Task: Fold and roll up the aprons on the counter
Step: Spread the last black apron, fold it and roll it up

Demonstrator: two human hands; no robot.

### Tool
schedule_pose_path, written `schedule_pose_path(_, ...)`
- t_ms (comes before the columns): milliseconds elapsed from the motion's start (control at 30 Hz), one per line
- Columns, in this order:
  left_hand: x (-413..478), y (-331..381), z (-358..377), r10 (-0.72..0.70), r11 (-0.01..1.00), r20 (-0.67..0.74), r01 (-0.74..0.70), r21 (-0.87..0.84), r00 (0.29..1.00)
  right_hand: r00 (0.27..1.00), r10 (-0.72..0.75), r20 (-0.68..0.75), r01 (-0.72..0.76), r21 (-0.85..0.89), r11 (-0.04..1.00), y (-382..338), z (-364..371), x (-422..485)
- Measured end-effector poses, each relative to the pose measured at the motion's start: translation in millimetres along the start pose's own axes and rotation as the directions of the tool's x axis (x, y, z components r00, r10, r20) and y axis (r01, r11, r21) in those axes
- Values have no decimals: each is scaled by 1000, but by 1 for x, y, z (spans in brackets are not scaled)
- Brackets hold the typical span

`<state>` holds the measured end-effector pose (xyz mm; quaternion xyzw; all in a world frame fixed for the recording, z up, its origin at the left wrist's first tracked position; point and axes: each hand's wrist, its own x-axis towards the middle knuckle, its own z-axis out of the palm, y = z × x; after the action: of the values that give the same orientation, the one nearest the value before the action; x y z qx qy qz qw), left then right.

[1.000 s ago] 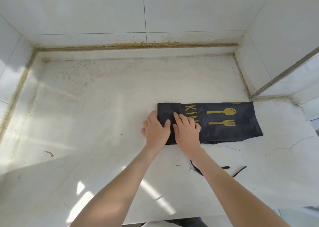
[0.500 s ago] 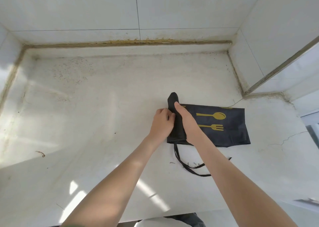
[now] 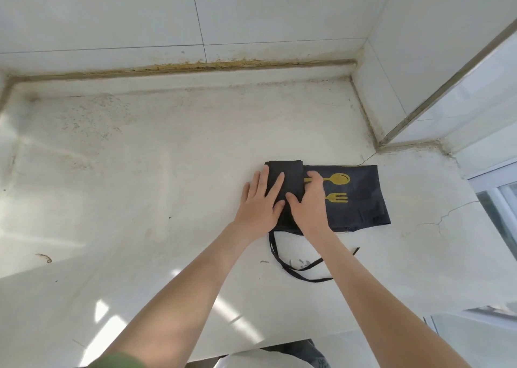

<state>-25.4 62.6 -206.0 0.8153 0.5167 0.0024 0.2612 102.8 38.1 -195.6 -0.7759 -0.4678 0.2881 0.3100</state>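
We see the apron [image 3: 358,211] on the counter [image 3: 167,186], its long axis running left to right, rolled end leftward. Our left hand [image 3: 260,202] lies flat, fingers straight, on the roll; our right hand [image 3: 310,205] curls its fingers around the roll's right edge

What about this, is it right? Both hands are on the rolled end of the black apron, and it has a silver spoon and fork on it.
Not silver: the head view shows the spoon and fork on the black apron are gold. Both the left hand and right hand are on its rolled end.
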Motion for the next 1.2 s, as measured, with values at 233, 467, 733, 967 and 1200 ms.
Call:
schedule_pose_path(233, 3, -1, 7, 35, 992, -20, -33, 123, 999, 938, -343, 50, 294, -641, 709, 38, 5, -3)
schedule_pose_path(467, 11, -6, 4, 200, 952, -34, -186, 242, 979, 939, -271, 212, 342, -660, 669, 37, -2, 2)
schedule_pose_path(733, -1, -17, 8, 382, 877, -163, -301, 375, 910, 780, -360, 511, 606, -476, 637, 32, -14, 28)
schedule_pose_path(967, -1, -31, 1, 23, 914, -224, 70, 400, 974, 848, -496, 188, 529, -357, 770, 30, -7, -6)
schedule_pose_path(1200, 3, -43, -9, 227, 893, -179, -131, 431, 957, 780, -540, 315, 625, -423, 656, 37, 0, -17)
